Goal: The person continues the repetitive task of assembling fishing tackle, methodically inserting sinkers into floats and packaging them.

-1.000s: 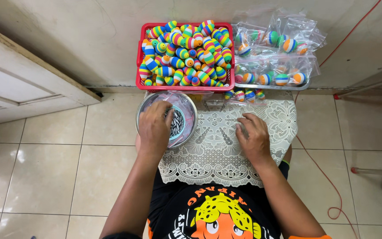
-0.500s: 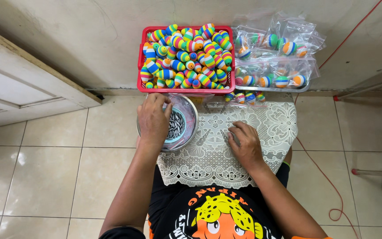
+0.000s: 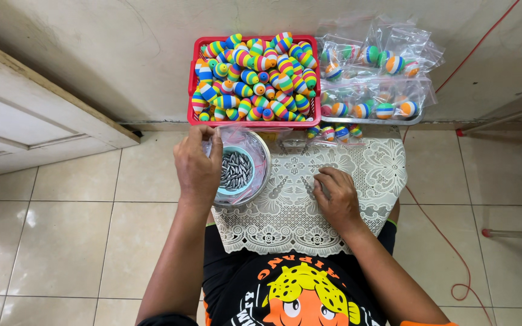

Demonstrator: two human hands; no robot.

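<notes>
Head view looks straight down on a person seated on a pale tiled floor (image 3: 61, 241) with a white lace-patterned cloth (image 3: 309, 199) spread over the lap. Their left hand (image 3: 197, 166) hovers at the left rim of a round metal bowl lined with clear plastic (image 3: 255, 175), fingers drawn together at the rim's far edge near the plastic; whether they pinch anything cannot be told. Inside the bowl lies a heap of small grey bullet-shaped metal weights (image 3: 235, 171). Their right hand (image 3: 336, 196) rests on the cloth, right of the bowl, fingers curled loosely downward, and what they touch is hidden. Beyond the bowl, against the wall, stands a red plastic basket (image 3: 193, 118) heaped with rainbow-striped foam floats (image 3: 255, 75). Just right of it sit clear plastic bags (image 3: 382, 78) holding more such floats.
</notes>
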